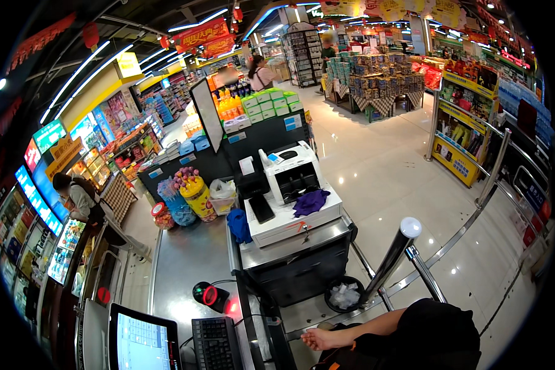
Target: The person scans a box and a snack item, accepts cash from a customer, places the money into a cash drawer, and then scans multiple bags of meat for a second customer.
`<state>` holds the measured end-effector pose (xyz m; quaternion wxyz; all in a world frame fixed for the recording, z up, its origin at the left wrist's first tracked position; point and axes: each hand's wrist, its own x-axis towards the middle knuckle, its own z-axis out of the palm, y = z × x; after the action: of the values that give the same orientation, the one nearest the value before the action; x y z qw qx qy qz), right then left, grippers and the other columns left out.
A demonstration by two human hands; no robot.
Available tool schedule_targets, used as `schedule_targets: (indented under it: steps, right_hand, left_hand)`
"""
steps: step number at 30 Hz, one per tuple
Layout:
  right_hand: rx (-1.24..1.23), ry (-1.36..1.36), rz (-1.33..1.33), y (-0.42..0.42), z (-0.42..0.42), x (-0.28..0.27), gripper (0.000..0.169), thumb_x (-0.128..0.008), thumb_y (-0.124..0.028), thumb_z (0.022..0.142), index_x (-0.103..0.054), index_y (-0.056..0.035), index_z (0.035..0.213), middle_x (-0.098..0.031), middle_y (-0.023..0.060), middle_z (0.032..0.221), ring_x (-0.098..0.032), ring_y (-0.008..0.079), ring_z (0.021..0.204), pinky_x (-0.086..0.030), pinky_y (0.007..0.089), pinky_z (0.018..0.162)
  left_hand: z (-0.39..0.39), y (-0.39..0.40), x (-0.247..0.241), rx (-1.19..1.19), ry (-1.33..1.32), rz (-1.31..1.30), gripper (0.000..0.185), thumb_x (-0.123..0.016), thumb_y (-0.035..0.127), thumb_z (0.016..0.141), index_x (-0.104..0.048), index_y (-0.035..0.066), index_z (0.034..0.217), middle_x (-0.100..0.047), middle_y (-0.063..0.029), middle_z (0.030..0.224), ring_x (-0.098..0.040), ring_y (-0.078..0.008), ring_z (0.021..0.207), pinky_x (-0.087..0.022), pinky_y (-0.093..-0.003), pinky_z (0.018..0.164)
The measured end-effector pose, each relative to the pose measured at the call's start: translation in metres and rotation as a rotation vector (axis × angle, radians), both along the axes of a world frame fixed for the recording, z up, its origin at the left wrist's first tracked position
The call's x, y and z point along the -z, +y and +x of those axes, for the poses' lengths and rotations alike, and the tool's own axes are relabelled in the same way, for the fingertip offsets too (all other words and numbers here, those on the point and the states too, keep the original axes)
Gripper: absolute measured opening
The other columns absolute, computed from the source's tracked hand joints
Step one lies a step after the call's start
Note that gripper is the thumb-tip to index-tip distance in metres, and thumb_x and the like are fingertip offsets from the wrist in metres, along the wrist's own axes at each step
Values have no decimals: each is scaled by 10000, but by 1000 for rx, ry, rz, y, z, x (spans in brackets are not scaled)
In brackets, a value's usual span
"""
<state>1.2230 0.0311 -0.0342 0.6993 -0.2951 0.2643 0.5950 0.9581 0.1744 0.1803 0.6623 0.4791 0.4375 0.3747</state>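
My right hand (320, 339) is at the lower middle, its fingers curled, with nothing visible in them. It hangs in front of my dark clothing, beside the checkout counter's edge. My left hand is out of view. Left of the hand are a black keyboard (215, 344), a lit touchscreen monitor (141, 342) and a black barcode scanner (211, 295) glowing red. Farther off, a white cash drawer (277, 237) has keys in its lock. On it rest a white banknote counter (291, 162), a crumpled purple cloth (311, 202) and a black phone-like device (262, 209).
A waste bin (329, 303) with crumpled paper stands beside a metal post (391, 263) and railings. Candy tubs (197, 196) line the steel counter (185, 259). A person (85, 199) leans over a display case at left; another person (261, 74) stands behind the shelves.
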Motion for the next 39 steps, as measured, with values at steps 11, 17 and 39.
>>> schedule_targets:
  steps: [11, 17, 39]
  right_hand:
    - [139, -163, -28, -52, 106, -56, 103, -513, -171, 777, -588, -100, 777, -560, -3, 666, -455, 89, 520, -323, 218, 446]
    - [323, -1102, -750, -149, 215, -140, 224, -466, -263, 896, -589, -76, 888, -619, 46, 759, -566, 119, 629, -434, 257, 537]
    - [-122, -1248, -2039, -352, 278, -178, 236, -534, -264, 799, -669, -75, 838, -663, 154, 838, -637, 338, 813, -501, 430, 729]
  left_hand:
    - [-26, 6, 26, -64, 275, 135, 222, -514, 167, 876, -552, 26, 1043, -595, -120, 924, -578, -243, 831, -480, -353, 739]
    - [-8, 11, 27, -80, 440, 202, 231, -506, 172, 874, -557, 15, 1037, -601, -137, 929, -581, -255, 832, -478, -364, 745]
    - [53, 26, 46, -86, 948, 402, 278, -476, 189, 871, -578, -27, 1013, -622, -197, 944, -593, -302, 836, -472, -401, 765]
